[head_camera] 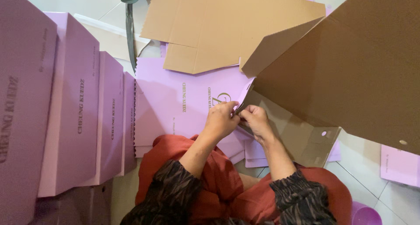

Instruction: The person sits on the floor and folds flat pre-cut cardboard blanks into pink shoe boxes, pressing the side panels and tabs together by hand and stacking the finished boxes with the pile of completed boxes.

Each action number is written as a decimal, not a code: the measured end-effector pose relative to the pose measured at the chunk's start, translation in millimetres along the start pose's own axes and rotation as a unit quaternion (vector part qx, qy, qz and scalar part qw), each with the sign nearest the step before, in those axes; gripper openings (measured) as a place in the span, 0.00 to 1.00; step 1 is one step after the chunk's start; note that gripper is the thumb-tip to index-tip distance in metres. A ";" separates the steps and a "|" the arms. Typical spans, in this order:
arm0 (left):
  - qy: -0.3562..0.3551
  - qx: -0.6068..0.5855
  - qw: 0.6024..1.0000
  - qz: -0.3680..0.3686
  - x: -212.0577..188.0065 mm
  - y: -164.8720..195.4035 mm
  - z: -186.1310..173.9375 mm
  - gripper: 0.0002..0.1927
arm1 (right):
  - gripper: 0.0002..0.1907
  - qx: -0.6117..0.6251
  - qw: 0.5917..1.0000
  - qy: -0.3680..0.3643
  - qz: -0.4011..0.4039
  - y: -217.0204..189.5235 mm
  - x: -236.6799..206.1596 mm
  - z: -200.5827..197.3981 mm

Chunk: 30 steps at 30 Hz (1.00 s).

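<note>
Brown-lined, pink-faced cardboard box blank [341, 76], partly folded, rises in front of the person and fills the right half of the view, its brown inner face toward the camera. One brown flap [280, 43] projects up and left from it. A lower panel [302, 137] lies beneath, with small round holes near its right edge.

Left hand [222, 120]: fingers curled closed, pinching the inner edge of the blank where the pink face meets the brown lining. Right hand [256, 122]: fingers likewise curled closed on the same edge, just beside the left hand; the fingertips of both hands nearly touch. Exact finger contact under the fold cannot be told.

Flat pink printed sheets [175, 102] lie on the floor under and beyond the hands, gold lettering on top. Flat brown cardboard blanks [205, 28] lie farther away, overlapping the pink sheets' far edge. Finished pink boxes [83, 102] stand in a stepped row on the left, side by side and touching. A dark curved strap-like object [130, 32] lies on the pale tiled floor [385, 172] near the top. Red-orange garment [218, 181] covers the lap; dark patterned sleeves [297, 198] cover both forearms. Part of a purple round container [365, 216] shows at the bottom right. One more pink sheet [400, 166] lies at the right edge.
</note>
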<state>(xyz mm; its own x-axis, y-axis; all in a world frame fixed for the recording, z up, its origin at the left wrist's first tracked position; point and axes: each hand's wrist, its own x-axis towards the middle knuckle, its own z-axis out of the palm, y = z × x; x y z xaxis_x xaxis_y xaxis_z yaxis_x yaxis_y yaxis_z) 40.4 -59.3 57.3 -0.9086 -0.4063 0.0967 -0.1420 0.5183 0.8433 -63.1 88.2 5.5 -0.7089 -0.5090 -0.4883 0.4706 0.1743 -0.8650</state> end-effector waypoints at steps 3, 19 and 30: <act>-0.007 0.013 0.999 0.030 0.1 -2.3 2.4 0.19 | 0.05 -0.006 1.000 0.005 -0.018 3.2 1.9 0.5; -0.012 -0.018 1.000 -0.001 2.6 -2.1 -3.3 0.12 | 0.02 0.020 1.000 0.007 0.003 -5.1 -3.1 4.8; 0.053 0.046 0.996 0.055 -0.5 -6.4 8.8 0.06 | 0.05 -0.111 0.991 0.059 -0.050 -14.1 -13.9 19.1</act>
<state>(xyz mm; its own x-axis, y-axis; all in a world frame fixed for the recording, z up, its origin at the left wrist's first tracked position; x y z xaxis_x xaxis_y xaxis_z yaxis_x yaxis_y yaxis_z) 38.3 -55.8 47.2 -0.8744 -0.4182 0.2462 -0.0834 0.6293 0.7727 -49.8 76.7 26.7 -0.8084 -0.4342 -0.3974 0.2765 0.3160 -0.9076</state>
